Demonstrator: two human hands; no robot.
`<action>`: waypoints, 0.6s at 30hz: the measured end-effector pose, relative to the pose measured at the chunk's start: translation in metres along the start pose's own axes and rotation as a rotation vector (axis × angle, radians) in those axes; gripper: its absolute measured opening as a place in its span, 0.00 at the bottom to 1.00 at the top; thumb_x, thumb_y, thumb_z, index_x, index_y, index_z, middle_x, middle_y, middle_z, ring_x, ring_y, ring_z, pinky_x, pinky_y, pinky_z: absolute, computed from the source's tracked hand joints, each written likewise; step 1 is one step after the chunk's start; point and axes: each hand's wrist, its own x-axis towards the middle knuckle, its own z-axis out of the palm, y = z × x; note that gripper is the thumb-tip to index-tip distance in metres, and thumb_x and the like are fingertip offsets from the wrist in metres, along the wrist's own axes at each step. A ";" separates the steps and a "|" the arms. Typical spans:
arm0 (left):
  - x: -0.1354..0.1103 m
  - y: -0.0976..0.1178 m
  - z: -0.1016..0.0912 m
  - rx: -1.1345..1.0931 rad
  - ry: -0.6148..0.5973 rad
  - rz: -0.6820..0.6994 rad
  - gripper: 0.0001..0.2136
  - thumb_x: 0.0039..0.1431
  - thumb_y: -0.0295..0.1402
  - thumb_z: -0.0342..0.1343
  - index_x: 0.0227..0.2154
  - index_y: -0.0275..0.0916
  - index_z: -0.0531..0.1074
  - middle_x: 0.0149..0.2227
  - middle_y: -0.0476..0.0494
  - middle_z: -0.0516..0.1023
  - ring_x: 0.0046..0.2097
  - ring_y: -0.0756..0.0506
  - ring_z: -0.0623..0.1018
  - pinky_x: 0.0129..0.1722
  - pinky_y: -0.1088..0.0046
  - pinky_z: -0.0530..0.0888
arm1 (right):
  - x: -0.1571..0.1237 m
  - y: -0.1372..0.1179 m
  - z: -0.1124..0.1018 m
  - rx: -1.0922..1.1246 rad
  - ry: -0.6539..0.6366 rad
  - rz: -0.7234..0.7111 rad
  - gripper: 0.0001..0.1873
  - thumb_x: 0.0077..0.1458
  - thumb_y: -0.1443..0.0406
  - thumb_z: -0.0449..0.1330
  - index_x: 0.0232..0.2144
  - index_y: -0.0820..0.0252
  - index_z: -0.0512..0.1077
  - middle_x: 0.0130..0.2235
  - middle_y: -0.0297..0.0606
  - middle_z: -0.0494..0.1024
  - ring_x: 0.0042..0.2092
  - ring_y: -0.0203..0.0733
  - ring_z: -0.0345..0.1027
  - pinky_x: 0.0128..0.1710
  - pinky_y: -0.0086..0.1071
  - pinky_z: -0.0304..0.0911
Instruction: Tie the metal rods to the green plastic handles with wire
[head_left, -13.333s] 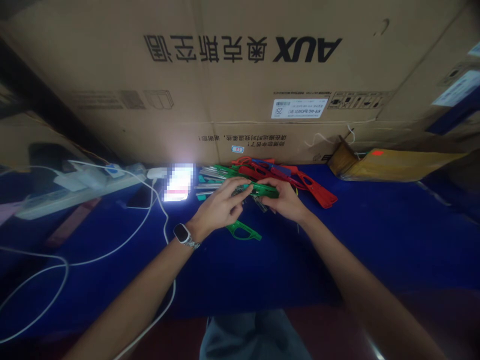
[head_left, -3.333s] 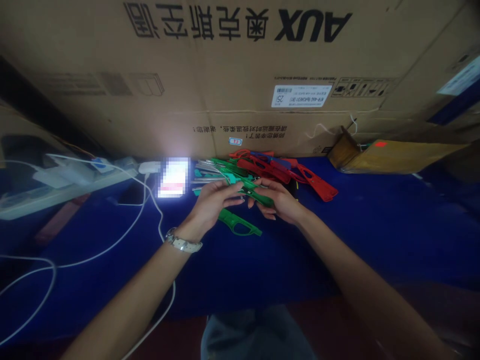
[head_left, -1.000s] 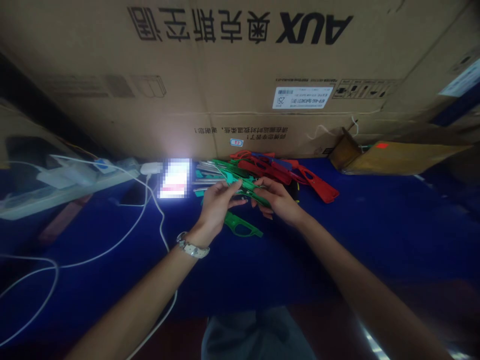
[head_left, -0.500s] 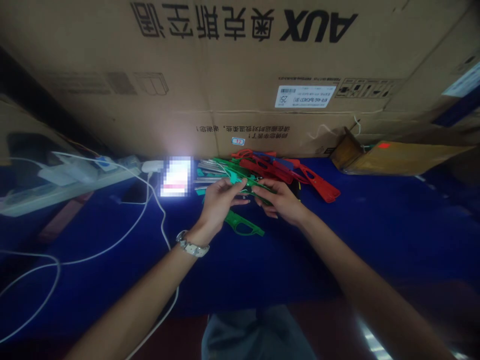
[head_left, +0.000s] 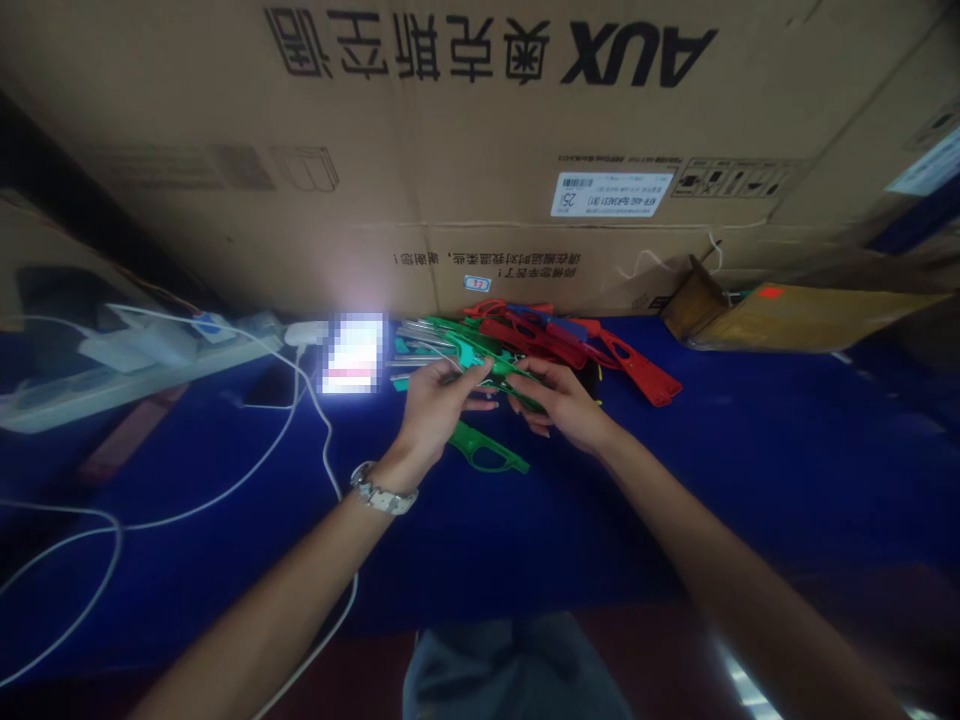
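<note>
My left hand (head_left: 435,410), with a watch (head_left: 382,493) on its wrist, is closed on the left part of a green plastic lighter casing (head_left: 501,372). Its thumb presses on top. At the casing's right end, my right hand (head_left: 559,398) pinches it between thumb and fingers. Small parts and a thin white wire show at the casing, too small to make out. Just below the hands a loose green half shell (head_left: 466,437) with an oval opening lies on the blue tabletop (head_left: 600,520). Behind the hands is a pile of red lighters (head_left: 641,375) and green ones with metal tubes (head_left: 420,330).
A large cardboard box (head_left: 450,200) stands upright behind the pile. To the left are a glowing, blurred-out screen (head_left: 352,355), a power strip (head_left: 150,375) and a white cable (head_left: 328,450). On the right sits a brown cardboard piece (head_left: 810,318).
Almost nothing differs. The fingers of my right hand have shifted slightly at the casing, which both hands still hold in the same place.
</note>
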 end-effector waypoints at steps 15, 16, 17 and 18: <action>0.002 -0.002 -0.004 0.025 -0.093 0.120 0.13 0.42 0.37 0.74 0.27 0.34 0.80 0.29 0.47 0.80 0.29 0.51 0.79 0.30 0.74 0.83 | -0.005 -0.001 -0.001 -0.105 0.058 -0.202 0.18 0.59 0.49 0.60 0.36 0.58 0.68 0.23 0.29 0.72 0.16 0.28 0.53 0.14 0.26 0.48; 0.003 -0.002 -0.004 0.036 -0.097 0.134 0.13 0.42 0.37 0.74 0.28 0.35 0.80 0.30 0.47 0.80 0.29 0.51 0.79 0.30 0.74 0.83 | -0.005 -0.001 -0.001 -0.102 0.061 -0.202 0.18 0.59 0.49 0.60 0.36 0.58 0.68 0.23 0.29 0.72 0.16 0.28 0.53 0.14 0.26 0.47; 0.003 -0.002 -0.005 0.049 -0.099 0.145 0.13 0.43 0.37 0.74 0.27 0.35 0.80 0.29 0.47 0.80 0.28 0.51 0.78 0.30 0.74 0.83 | -0.006 -0.001 -0.001 -0.098 0.062 -0.200 0.18 0.59 0.49 0.60 0.36 0.58 0.68 0.23 0.29 0.72 0.16 0.28 0.53 0.14 0.26 0.47; 0.003 -0.002 -0.005 0.061 -0.098 0.154 0.13 0.43 0.37 0.74 0.27 0.35 0.79 0.29 0.48 0.80 0.28 0.51 0.78 0.29 0.74 0.84 | -0.006 -0.001 -0.001 -0.092 0.062 -0.197 0.18 0.59 0.49 0.61 0.35 0.58 0.68 0.23 0.29 0.72 0.16 0.28 0.53 0.14 0.26 0.47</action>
